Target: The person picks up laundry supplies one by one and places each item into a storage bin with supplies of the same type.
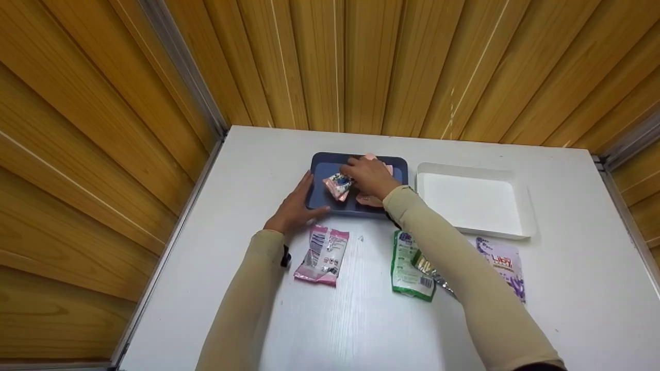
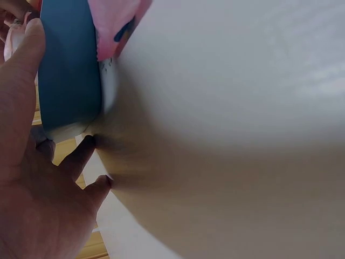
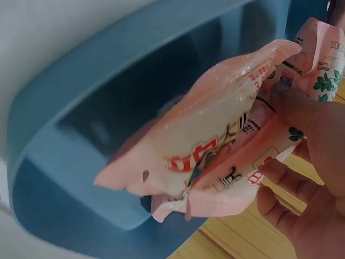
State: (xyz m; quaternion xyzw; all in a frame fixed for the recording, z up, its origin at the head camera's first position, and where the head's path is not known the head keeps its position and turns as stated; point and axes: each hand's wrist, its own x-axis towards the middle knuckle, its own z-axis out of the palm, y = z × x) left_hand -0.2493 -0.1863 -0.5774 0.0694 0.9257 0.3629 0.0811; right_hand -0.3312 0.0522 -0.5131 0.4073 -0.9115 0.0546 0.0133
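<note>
In the head view my right hand [image 1: 372, 178] is over the blue tray [image 1: 318, 201] and pinches a pink-and-white snack packet [image 1: 338, 186]. More pink packets [image 1: 369, 200] lie under and beside that hand, partly hidden by it. Seen from the right wrist, the thumb presses on printed pink wrapping, and a plump pink packet [image 3: 199, 154] leans in the tray next to it. My left hand [image 1: 293, 208] touches the tray's near left corner, fingers extended along its left side and thumb at the front wall. The left wrist view shows those fingers spread [image 2: 78, 156].
A white shallow box [image 1: 466, 203] stands right of the tray. Nearer on the white table [image 1: 356, 330] lie a pink-and-white packet [image 1: 325, 255], a green pouch [image 1: 410, 273], a gold-silver wrapper [image 1: 427, 267] partly under the right forearm, and a purple pouch [image 1: 505, 263]. Wood-look panels [image 1: 361, 67] border the table.
</note>
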